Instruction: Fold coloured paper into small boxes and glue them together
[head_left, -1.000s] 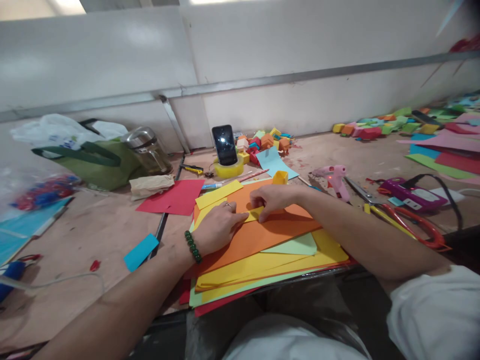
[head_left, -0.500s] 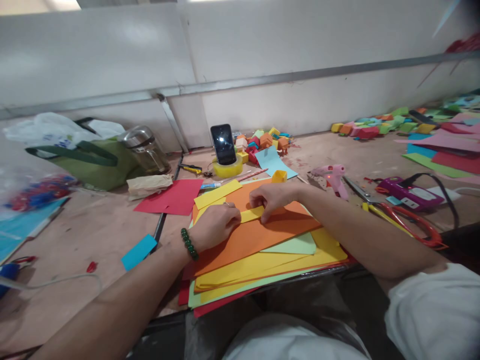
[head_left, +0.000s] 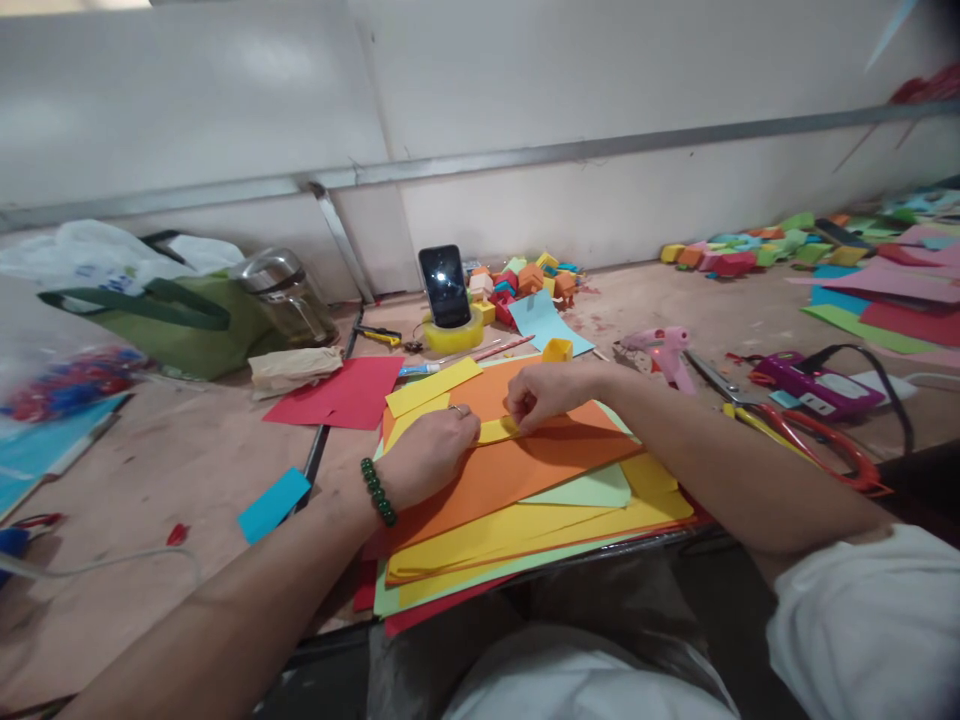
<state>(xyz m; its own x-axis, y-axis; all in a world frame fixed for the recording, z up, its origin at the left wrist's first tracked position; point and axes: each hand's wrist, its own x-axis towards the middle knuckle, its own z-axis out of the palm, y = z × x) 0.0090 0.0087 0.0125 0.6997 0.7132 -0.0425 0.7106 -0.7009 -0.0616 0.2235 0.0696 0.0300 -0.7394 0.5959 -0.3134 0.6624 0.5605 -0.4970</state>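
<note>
A narrow yellow paper strip (head_left: pixel 495 431) lies across an orange sheet (head_left: pixel 517 468), its two ends under my hands. My left hand (head_left: pixel 433 447), with a green bead bracelet at the wrist, is closed on the strip's left end. At the right end, my right hand (head_left: pixel 546 395) has its fingers curled together on the paper. Another flat yellow strip (head_left: pixel 435 387) rests beyond my left hand. A small folded yellow paper box (head_left: pixel 557 350) stands just behind my right hand. Beneath the orange sheet is a stack of yellow sheets (head_left: pixel 480 540) and other colours.
A phone (head_left: pixel 444 285) leans on a tape roll (head_left: pixel 454 331), beside several folded paper pieces (head_left: pixel 532 280). A pink glue gun (head_left: pixel 667 352), scissors (head_left: pixel 810 435) and a purple power strip (head_left: pixel 821 388) lie right. Left are a green bag (head_left: pixel 180 325), glass bottle (head_left: pixel 289 300) and red paper (head_left: pixel 341 392).
My right hand's fingers have curled in tighter over the strip's right end. My left hand stays on the other end. The view has shifted slightly.
</note>
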